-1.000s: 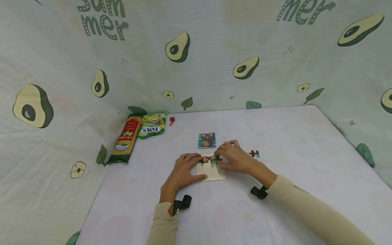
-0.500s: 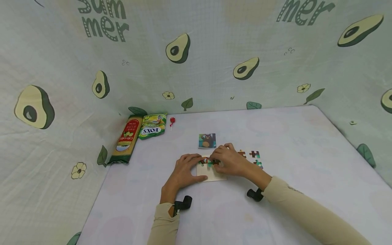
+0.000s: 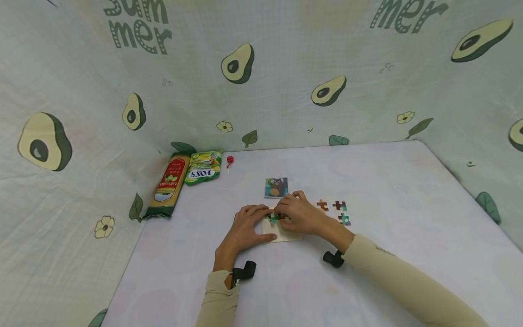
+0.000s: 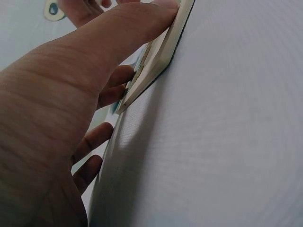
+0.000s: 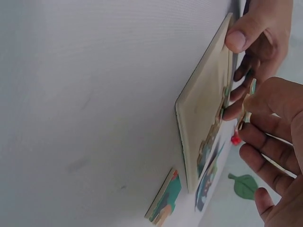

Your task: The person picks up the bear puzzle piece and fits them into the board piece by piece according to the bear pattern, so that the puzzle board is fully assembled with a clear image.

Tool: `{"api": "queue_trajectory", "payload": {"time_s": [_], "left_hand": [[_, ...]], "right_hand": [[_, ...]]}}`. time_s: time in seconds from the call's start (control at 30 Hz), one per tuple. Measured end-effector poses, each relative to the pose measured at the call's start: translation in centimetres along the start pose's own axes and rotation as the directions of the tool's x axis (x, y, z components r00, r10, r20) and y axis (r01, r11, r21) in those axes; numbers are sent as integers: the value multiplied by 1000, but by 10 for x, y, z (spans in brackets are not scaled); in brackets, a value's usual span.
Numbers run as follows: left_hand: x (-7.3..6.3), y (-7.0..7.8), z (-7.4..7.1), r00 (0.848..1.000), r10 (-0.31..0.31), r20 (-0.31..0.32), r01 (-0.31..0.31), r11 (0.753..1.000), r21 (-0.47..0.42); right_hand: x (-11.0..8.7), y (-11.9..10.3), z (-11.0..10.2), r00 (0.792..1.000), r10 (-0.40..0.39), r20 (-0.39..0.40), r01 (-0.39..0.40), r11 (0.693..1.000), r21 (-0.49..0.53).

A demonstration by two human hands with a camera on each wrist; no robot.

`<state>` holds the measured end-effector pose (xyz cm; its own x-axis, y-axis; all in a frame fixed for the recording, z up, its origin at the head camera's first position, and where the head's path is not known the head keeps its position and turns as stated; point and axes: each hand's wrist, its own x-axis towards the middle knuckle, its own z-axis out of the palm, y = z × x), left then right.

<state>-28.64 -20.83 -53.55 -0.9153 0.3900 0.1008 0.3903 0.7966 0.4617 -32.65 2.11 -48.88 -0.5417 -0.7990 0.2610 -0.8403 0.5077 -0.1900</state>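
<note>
In the head view my left hand (image 3: pixel 244 228) holds the left side of a pale, square puzzle board (image 3: pixel 288 236), its thumb on the bare near part and its fingers by the far edge. A row of joined jigsaw pieces (image 5: pixel 208 142) lies along the board's far edge. Over that row, my right hand (image 3: pixel 302 215) pinches a jigsaw piece (image 5: pixel 253 88) between thumb and fingers, seen edge-on in the right wrist view. The left wrist view shows the thumb (image 4: pixel 142 23) along the board's rim. The right fingers hide part of the row from the head view.
To the right lie loose jigsaw pieces: a brown one (image 3: pixel 322 205), a dark one (image 3: pixel 339 205) and a green one (image 3: pixel 344 220). A bear picture card (image 3: pixel 276 187) sits behind the board. Far left are a gold packet (image 3: pixel 168 185), a green candy bag (image 3: pixel 203 167) and a lollipop (image 3: pixel 229 160).
My right hand has shifted left across the board with the jigsaw piece, uncovering the loose pieces to its right. The left hand has stayed in place.
</note>
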Motion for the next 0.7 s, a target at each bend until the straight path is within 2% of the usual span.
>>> {"api": "queue_trajectory", "payload": {"time_s": [0.33, 0.7], "left_hand": [[0, -1, 1, 1000, 26, -16, -27, 999, -27], [0, -2, 0, 1000, 3, -2, -3, 1000, -26]], "right_hand": [[7, -4, 8, 1000, -3, 25, 4, 1000, -15], [9, -4, 17, 999, 5, 48, -2, 999, -54]]}}
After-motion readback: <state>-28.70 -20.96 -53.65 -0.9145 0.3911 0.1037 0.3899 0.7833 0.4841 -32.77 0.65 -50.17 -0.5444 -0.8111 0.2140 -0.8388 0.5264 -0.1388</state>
